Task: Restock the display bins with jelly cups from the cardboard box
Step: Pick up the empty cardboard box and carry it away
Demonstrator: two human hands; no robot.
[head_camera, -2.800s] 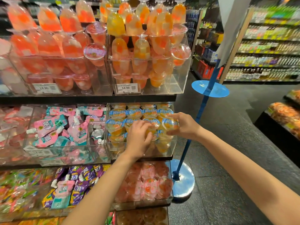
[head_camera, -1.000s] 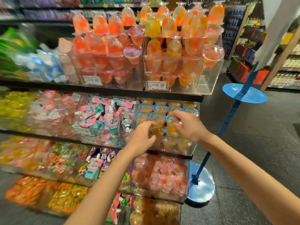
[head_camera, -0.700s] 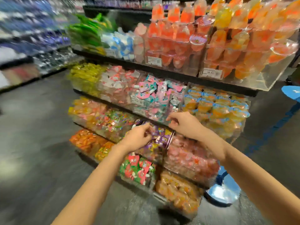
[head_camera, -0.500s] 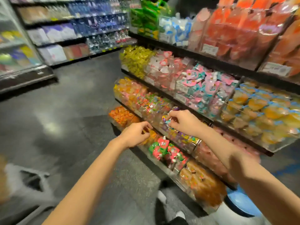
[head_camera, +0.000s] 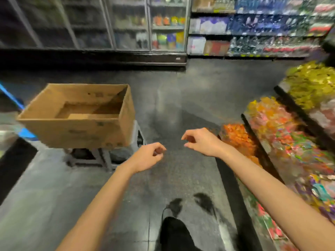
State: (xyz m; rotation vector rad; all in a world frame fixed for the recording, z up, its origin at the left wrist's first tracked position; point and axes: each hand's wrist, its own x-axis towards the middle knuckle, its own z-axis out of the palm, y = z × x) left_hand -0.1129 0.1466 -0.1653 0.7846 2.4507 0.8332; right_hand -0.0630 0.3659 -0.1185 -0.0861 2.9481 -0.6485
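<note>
Both hands have come away from the display bins (head_camera: 282, 134), now right of the fingers. Left hand (head_camera: 146, 157) and right hand (head_camera: 201, 142) hang loosely curled, holding nothing. Beyond the left fingertips sits the cardboard box (head_camera: 79, 115), no jelly cups visible inside.

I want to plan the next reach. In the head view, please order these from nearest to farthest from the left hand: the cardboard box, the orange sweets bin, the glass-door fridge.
From the left hand:
1. Cardboard box, to its left on a stool.
2. Orange sweets bin, to the right, past the right hand.
3. Glass-door fridge, far across the aisle.
</note>
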